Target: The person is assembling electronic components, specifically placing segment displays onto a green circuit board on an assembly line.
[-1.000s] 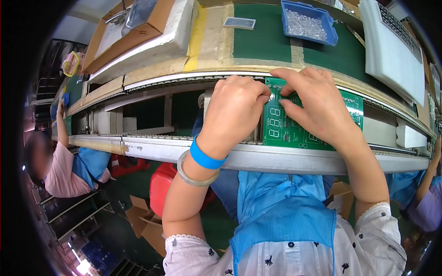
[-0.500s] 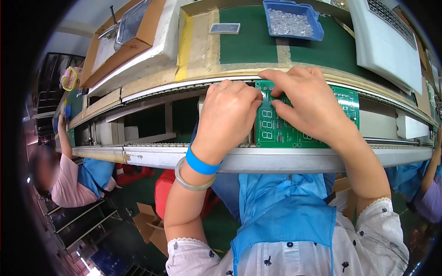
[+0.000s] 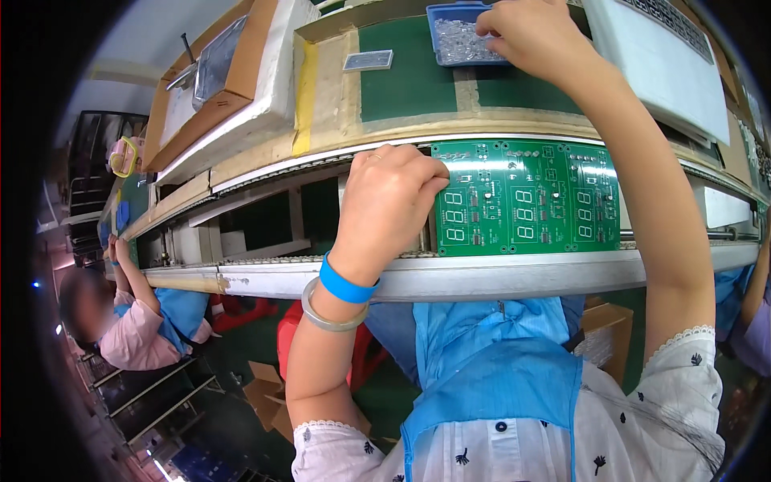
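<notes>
A green circuit board with three repeated panels of white digit outlines lies across the conveyor rails in front of me. My left hand is at its upper left corner, fingers curled together and thumb by the board's edge; whatever they may hold is hidden. Beyond the conveyor, my right hand reaches over the blue tray. Its fingertips are a little apart, right at the small clear pieces heaped in the tray. Nothing shows between those fingertips.
A flat clear-topped case lies on the green bench mat. At the far left stands a cardboard box on white foam; a white foam block is at the far right. The front rail runs before me. Co-workers sit left and right.
My right hand has left the circuit board and moved up and away to the blue tray, uncovering the board's panels. My left hand has stayed at the board's left edge.
</notes>
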Tool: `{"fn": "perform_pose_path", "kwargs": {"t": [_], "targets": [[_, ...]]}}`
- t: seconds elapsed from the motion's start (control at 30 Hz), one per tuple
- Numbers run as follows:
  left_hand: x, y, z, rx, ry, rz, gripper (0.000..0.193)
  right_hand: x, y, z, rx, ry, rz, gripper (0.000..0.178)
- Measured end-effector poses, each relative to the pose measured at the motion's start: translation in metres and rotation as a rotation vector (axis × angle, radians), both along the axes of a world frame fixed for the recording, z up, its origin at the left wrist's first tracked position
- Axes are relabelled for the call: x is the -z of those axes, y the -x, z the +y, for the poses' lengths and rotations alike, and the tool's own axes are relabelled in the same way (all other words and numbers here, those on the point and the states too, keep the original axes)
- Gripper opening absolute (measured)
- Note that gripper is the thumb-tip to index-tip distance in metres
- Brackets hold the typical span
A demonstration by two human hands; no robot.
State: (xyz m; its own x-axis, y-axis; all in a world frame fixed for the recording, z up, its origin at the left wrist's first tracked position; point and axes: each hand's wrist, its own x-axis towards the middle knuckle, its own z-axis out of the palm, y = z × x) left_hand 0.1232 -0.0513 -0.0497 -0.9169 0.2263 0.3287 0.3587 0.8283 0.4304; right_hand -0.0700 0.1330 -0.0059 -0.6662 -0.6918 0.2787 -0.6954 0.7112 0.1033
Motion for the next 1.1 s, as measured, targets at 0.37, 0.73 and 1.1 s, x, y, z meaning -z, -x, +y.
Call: {"fn": "perform_pose_path", "kwargs": {"t": [0.37, 0.73, 1.1], "targets": [[0.001, -0.002, -0.006, -0.022, -0.149, -0.143, 0.013, 0.013, 0.015, -0.017, 0.004, -0.056, 0.039, 0.013], [-0.026, 0.029, -0.004, -0.165, -0.296, -0.031, 0.010, 0.002, -0.005, 0.007, -0.175, 0.394, -0.093, 0.014], [0.004, 0.165, 0.029, -0.260, 0.432, 0.223, 0.012, 0.009, -0.067, 0.064, -0.111, 1.167, -1.115, 0.025]]}}
